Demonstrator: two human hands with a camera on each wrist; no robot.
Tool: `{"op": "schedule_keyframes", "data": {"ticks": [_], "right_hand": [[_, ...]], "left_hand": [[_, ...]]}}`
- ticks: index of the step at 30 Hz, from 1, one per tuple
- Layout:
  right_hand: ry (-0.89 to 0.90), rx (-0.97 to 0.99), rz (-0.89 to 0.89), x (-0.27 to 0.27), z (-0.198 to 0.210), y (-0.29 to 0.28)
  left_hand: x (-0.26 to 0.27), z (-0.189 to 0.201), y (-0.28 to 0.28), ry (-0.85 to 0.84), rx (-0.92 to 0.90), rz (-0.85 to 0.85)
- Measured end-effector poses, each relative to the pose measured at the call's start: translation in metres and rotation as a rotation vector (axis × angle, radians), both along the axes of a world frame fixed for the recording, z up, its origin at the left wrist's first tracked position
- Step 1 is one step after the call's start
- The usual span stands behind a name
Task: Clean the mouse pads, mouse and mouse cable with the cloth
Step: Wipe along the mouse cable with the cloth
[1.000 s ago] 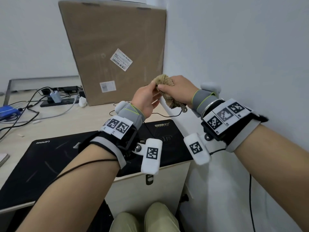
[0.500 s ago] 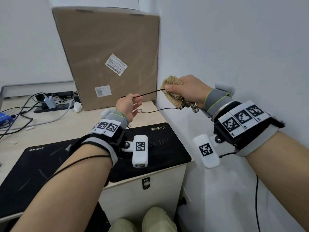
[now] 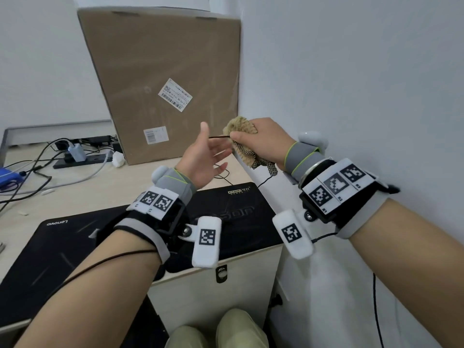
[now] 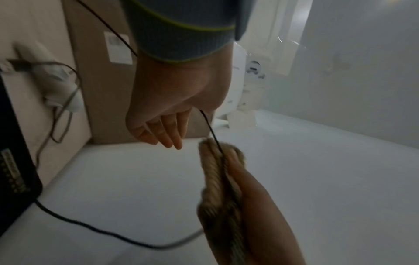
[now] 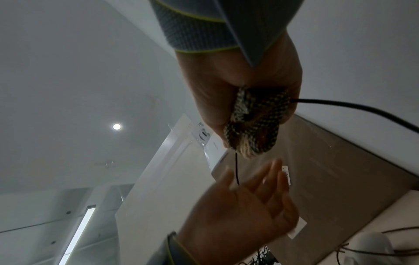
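Observation:
My right hand (image 3: 261, 140) grips a bunched tan cloth (image 3: 239, 125) folded round the thin black mouse cable (image 3: 218, 137), held up in front of the right wall. A short stretch of cable runs left from the cloth to my left hand (image 3: 209, 153), which is open, palm toward the cloth, fingers straight. From the cloth the cable also drops toward the desk. Two black mouse pads lie on the desk: a large Lenovo pad (image 3: 62, 249) and a smaller one (image 3: 241, 209). In the left wrist view the cable (image 4: 209, 129) enters the cloth (image 4: 213, 172). I cannot make out the mouse.
A big cardboard box (image 3: 163, 79) stands at the back of the desk against the right wall (image 3: 351, 96). A power strip with plugs and cables (image 3: 75, 153) and a blue device (image 3: 7, 177) lie at the back left. The desk's front edge (image 3: 216, 262) is below my wrists.
Half a second ago my left hand pinched the cable and held it taut out to the left. Now it has let go, opened and come back close to the cloth.

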State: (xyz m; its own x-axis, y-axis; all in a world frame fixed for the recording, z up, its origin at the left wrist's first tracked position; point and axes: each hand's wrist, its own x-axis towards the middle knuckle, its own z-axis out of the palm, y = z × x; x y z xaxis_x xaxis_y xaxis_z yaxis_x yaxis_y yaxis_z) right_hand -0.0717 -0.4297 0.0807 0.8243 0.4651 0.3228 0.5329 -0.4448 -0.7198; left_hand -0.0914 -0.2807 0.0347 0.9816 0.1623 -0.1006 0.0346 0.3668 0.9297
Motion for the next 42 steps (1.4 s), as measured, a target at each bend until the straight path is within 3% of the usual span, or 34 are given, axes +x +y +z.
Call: {"op": "schedule_keyframes", "data": {"ticks": [3,8,12,17,22,27,34,42], "right_hand": [[0.003,-0.067,0.023,-0.005,-0.008,0.01],[0.088,-0.096,0.041,-0.003,-0.017,0.004],[0.11,-0.111,0.054,0.001,-0.014,-0.008],[-0.122,-0.29,-0.086,0.01,-0.007,-0.018],[-0.207,-0.214,-0.233,0.013,-0.004,-0.013],[-0.191,-0.118,-0.211,0.003,-0.002,0.0],[-0.07,-0.044,-0.119,-0.008,-0.018,0.02],[0.056,0.01,-0.069,-0.011,-0.025,0.008]], "left_hand": [[0.0,0.006,-0.021,-0.029,0.033,-0.088],[0.004,-0.005,-0.019,-0.015,0.247,0.114],[0.008,-0.014,0.004,0.039,0.241,0.208],[0.006,-0.013,0.029,0.061,0.175,0.316],[0.001,-0.013,0.041,0.071,0.123,0.36],[-0.003,-0.016,0.033,0.054,-0.006,0.265],[-0.002,-0.007,-0.011,-0.011,0.09,-0.003],[0.005,-0.006,-0.005,0.013,0.296,0.199]]}}
